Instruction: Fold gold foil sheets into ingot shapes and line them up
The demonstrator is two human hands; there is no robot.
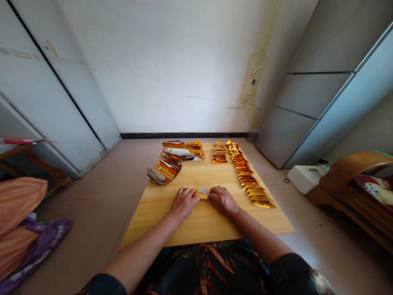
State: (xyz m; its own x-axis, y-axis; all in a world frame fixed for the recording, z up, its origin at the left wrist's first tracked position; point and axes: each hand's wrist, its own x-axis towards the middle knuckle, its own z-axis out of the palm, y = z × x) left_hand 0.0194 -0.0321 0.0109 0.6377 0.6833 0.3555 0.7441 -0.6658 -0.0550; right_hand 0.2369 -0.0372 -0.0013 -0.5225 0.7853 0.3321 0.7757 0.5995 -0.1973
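Note:
A small sheet of gold foil paper (202, 191), with a pale grey-white side showing, lies partly folded on the wooden table (159, 213). My left hand (184, 203) has its fingers closed on the sheet's left end. At the right end, my right hand (223, 200) grips it with bent fingers. A long row of folded gold foil pieces (247, 174) runs along the table's right side. Beside its far end stands a shorter row of folded gold pieces (219, 153). The fingertips partly hide the sheet's ends.
Loose gold and white papers (192, 150) are piled at the table's far left. Nearer lies a curved stack of foil sheets (166, 171). A grey refrigerator (307, 90) stands right, a wooden seat (346, 180) below it. Orange and purple cloth (23, 229) lies left.

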